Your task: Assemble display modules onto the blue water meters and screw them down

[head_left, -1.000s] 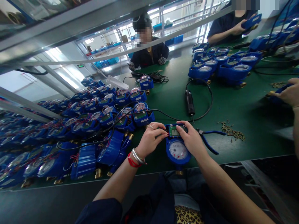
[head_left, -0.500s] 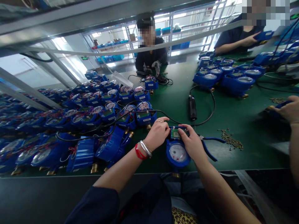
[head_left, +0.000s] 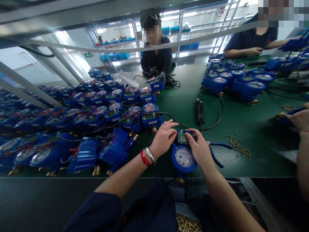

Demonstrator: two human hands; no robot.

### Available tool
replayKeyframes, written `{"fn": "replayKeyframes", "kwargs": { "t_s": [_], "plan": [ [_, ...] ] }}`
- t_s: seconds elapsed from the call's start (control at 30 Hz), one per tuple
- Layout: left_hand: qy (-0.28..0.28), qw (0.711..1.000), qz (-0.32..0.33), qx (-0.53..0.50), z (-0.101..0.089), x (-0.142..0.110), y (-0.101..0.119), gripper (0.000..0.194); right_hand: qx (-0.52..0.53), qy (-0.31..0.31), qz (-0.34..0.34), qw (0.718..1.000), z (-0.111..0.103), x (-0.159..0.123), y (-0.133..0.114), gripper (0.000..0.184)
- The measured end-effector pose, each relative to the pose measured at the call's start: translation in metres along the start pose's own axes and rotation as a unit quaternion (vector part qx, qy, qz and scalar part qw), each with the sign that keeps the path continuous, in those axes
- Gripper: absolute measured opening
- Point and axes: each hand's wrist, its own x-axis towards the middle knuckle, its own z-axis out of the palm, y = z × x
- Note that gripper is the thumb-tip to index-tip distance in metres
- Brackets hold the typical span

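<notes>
In front of me at the table edge lies a blue water meter (head_left: 177, 164) with a round dial. A green circuit board (head_left: 181, 138) with a small display sits in its upper housing. My right hand (head_left: 200, 149) grips the housing from the right, its thumb on the board by the display. At the board's left edge, my left hand (head_left: 164, 138) has thumb and index finger pressed together, the other fingers stretched out; what the pinch holds is hidden. Blue-handled pliers (head_left: 216, 156) lie beside my right hand. Beyond the meter lies a black electric screwdriver (head_left: 200, 111).
Rows of blue water meters (head_left: 116, 112) crowd the left side, a black cable crossing them. Small brass screws (head_left: 238, 146) lie in a pile at right. More meters (head_left: 248, 87) stand back right. Several people work around the table; a co-worker's hand (head_left: 300, 119) is at far right.
My hands stay at the circuit board, with only slight finger shifts. The co-worker opposite has lowered both hands toward a meter. The co-worker at back right has moved a blue part further right.
</notes>
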Motion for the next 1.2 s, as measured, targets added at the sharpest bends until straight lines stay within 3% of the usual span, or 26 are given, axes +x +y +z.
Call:
{"fn": "replayKeyframes", "kwargs": {
  "t_s": [0.27, 0.47, 0.73, 0.87, 1.0, 1.2],
  "plan": [
    [-0.101, 0.992, -0.028, -0.064, -0.020, 0.005, -0.006, 0.015, -0.007, -0.007, 0.010, 1.000, 0.000, 0.000, -0.002, 0.036],
    [-0.193, 0.980, -0.035, 0.020, -0.030, 0.028, -0.006, 0.014, -0.014, -0.010, 0.013, 1.000, 0.000, 0.000, -0.003, 0.035],
    [-0.164, 0.983, 0.011, 0.075, -0.021, 0.025, 0.007, 0.025, -0.022, -0.007, -0.004, 1.000, 0.001, 0.000, 0.000, 0.036],
    [-0.215, 0.976, 0.035, -0.007, -0.033, 0.021, -0.005, 0.019, -0.024, -0.001, -0.001, 1.000, 0.001, -0.001, 0.000, 0.037],
    [-0.270, 0.959, 0.001, -0.090, -0.042, 0.025, -0.014, 0.029, -0.025, -0.002, 0.006, 1.000, 0.001, -0.002, -0.002, 0.037],
    [-0.229, 0.972, -0.044, -0.036, -0.031, 0.031, -0.006, 0.014, -0.019, -0.005, 0.004, 1.000, 0.001, -0.002, -0.003, 0.038]
  ]
}}
